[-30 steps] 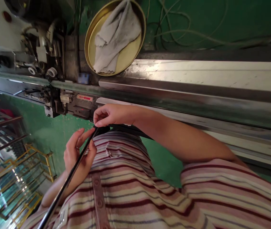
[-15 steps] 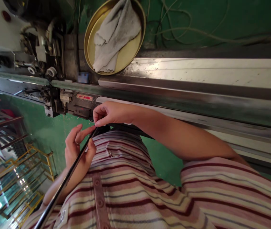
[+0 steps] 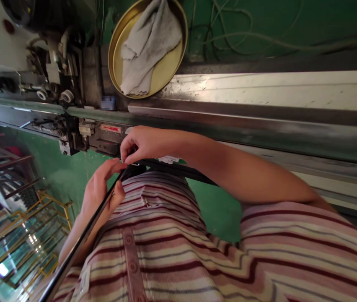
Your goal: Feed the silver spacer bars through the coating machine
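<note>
A long thin black strip [image 3: 84, 237] runs from the lower left up to my chest. My left hand [image 3: 101, 188] grips it near its upper end, thumb on one side and fingers on the other. My right hand [image 3: 140, 144] pinches the strip's tip with thumb and forefinger, just below the machine's long steel rail [image 3: 244, 126]. A further black length [image 3: 178, 170] leads off to the right under my right forearm. Both hands are close against my striped shirt.
A brass-coloured round tray [image 3: 169, 71] with a grey cloth [image 3: 148, 44] leans on the machine top. A carriage with rollers and a red arrow label [image 3: 111, 128] sits at the left. Yellow metal racks [image 3: 24, 247] stand on the green floor, lower left.
Both hands have drifted slightly up and left while keeping hold of the strip. My right hand's pinch has tightened at the tip. The view has tilted a little.
</note>
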A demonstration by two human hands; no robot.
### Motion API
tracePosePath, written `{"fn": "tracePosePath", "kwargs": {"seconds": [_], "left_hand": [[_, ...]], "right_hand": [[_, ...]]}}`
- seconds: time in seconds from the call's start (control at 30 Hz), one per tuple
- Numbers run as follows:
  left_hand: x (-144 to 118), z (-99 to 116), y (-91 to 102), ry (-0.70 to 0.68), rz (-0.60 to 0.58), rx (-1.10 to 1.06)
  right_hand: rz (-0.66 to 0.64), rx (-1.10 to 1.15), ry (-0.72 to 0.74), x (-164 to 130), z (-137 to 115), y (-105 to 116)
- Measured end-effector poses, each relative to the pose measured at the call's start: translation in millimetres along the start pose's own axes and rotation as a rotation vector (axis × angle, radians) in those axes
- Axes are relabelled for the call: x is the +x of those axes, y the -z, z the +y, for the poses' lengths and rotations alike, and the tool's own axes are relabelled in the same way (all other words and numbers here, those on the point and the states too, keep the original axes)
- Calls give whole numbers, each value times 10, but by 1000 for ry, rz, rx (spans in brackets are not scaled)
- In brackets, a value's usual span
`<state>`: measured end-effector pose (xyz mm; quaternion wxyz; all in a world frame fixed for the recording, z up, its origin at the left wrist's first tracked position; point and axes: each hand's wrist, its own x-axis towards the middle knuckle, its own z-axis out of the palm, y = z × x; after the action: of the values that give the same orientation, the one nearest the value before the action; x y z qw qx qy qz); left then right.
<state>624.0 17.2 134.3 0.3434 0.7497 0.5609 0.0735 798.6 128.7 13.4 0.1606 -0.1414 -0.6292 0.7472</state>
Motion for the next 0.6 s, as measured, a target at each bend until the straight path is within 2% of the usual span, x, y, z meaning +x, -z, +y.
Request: {"fn": "tracePosePath", "kwargs": {"seconds": [0.2,0.3,0.33,0.37,0.4,0.5,0.53,0.6], "left_hand": [[57,6,37,0,-28,-46],[63,8,43,11,-30,-36],[62,7,45,16,-34,-33],[58,5,46,22,-36,-29],[52,4,46,30,-39,-23],[32,2,38,52,-37,-13],[27,3,32,54,-33,-18],[26,10,20,47,-18,-38]], "right_hand": [[-131,-232,59,42,-118,128],[-236,-322,46,100,-208,122],[-232,-362,19,136,-234,97],[-166,-415,-30,178,-256,63],[-37,-475,-91,222,-272,25],[449,-572,-229,304,-278,-61],[542,-553,-242,291,-269,-66],[622,-459,-219,182,-246,-43]]}}
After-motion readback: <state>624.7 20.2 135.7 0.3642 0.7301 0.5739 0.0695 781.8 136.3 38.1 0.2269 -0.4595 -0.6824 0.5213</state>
